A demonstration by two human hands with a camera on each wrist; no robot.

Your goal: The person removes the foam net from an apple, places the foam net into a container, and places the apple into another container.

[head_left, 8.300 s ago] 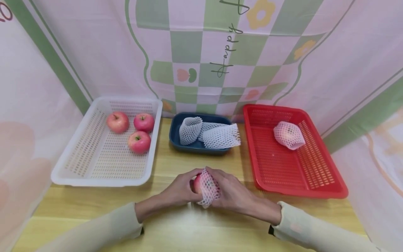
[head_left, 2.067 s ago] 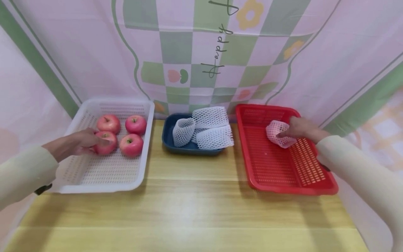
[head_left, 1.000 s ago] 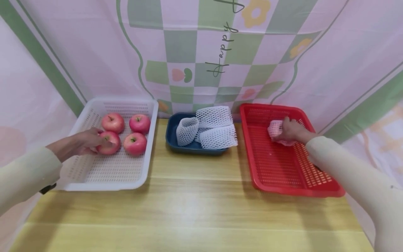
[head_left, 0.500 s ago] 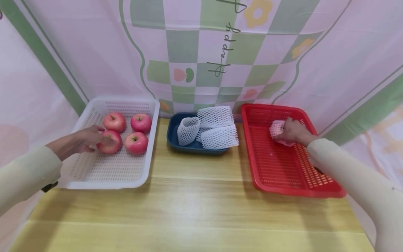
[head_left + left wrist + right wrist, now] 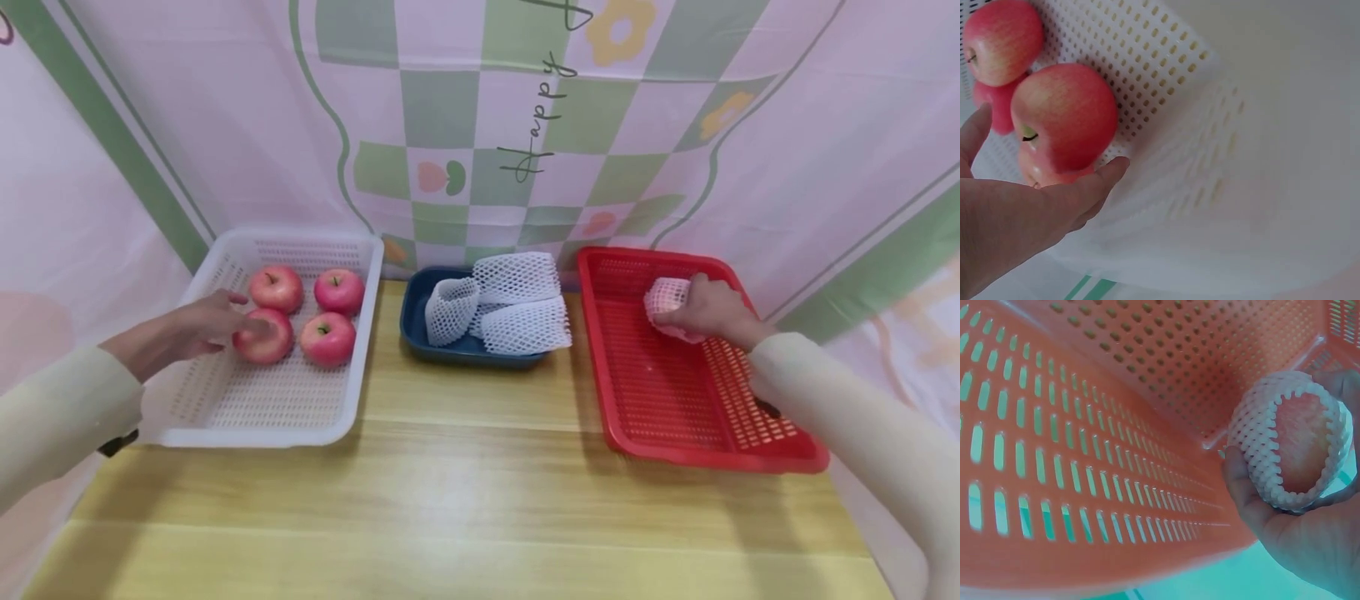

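My left hand (image 5: 201, 327) is over the left side of the white basket (image 5: 300, 435), its thumb and fingers apart beside the nearest-left apple (image 5: 262, 337). In the left wrist view a gap shows between the spread fingers, and this red apple (image 5: 1066, 119) sits just beyond them. Several bare apples lie in that basket. In the red basket (image 5: 652, 400), my right hand (image 5: 716, 310) grips an apple in a white foam net (image 5: 663, 302). The right wrist view shows thumb and fingers around the foam net (image 5: 1254, 437), with apple skin (image 5: 1300, 444) bare at the net's opening.
Between the baskets stands a dark blue tray (image 5: 450, 358) with several white foam nets (image 5: 525, 325), some overhanging its rim. A wooden table (image 5: 450, 500) carries everything. A patterned curtain (image 5: 442, 108) hangs close behind.
Earlier both hands held a partly netted apple at mid-table; it is now bare among the others and its net is in the tray. Lately my left hand drew off the apple; my right grips the netted one.
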